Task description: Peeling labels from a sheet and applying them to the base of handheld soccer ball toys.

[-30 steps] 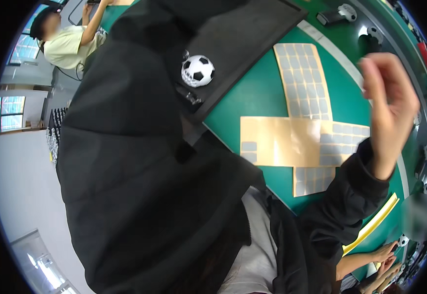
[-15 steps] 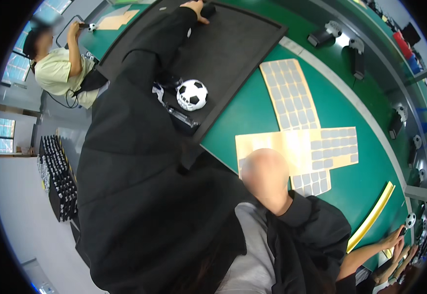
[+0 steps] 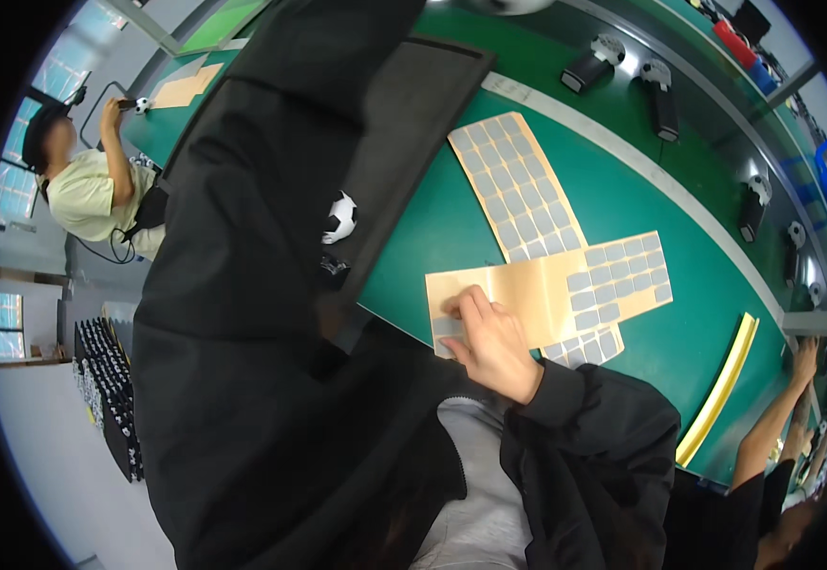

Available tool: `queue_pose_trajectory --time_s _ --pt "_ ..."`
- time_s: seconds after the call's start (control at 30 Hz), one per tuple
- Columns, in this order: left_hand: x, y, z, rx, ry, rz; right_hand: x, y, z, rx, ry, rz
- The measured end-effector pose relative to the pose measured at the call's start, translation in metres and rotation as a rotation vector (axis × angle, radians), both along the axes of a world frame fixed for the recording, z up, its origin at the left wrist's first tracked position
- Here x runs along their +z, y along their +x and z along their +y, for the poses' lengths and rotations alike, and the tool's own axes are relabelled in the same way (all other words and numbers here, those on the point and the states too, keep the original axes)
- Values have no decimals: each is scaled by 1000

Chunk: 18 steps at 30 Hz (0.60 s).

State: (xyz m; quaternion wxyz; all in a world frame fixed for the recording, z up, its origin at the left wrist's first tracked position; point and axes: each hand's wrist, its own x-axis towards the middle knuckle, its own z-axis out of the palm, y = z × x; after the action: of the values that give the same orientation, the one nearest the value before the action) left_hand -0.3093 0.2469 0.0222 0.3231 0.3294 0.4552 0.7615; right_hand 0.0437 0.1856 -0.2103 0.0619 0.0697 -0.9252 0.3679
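Note:
My right hand [image 3: 496, 344] is over the left end of a tan backing sheet [image 3: 518, 294] that bears rounded grey stickers. Its fingers are curled, with the fingertips at a grey sticker [image 3: 448, 326] and the thumb beside it. My left arm, in a black sleeve [image 3: 290, 123], reaches far forward across the dark tray [image 3: 423, 104]; its hand is beyond the top edge of the picture. Partly behind that sleeve, a black-and-white football-shaped piece [image 3: 340, 218] lies in the tray, with a small dark, shiny item [image 3: 335, 270] close by.
A second sticker sheet [image 3: 518, 180] lies partly under the first on the green table [image 3: 698, 313]. A yellow strip [image 3: 722, 389] is at the right. Football-topped black devices [image 3: 660, 100] stand on the green belt beyond. One co-worker [image 3: 91, 176] is at far left; others' arms [image 3: 774, 418] show at right.
My left hand has gone from the tray's far end out of the picture. My right hand, smeared before, now shows clearly at the sheet's left end. The whole view has shifted.

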Motion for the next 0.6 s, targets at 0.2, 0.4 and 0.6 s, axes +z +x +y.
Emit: queue_pose_trajectory --time_s 0.2,0.4,0.6 --pt "3 132 69 -375 404 5 3 -5 10 -6 -61 12" --pt "-60 158 55 -500 215 -167 9 -6 5 50 66 0" --pt "-70 133 35 -189 49 -142 10 -8 12 65 -26 -171"
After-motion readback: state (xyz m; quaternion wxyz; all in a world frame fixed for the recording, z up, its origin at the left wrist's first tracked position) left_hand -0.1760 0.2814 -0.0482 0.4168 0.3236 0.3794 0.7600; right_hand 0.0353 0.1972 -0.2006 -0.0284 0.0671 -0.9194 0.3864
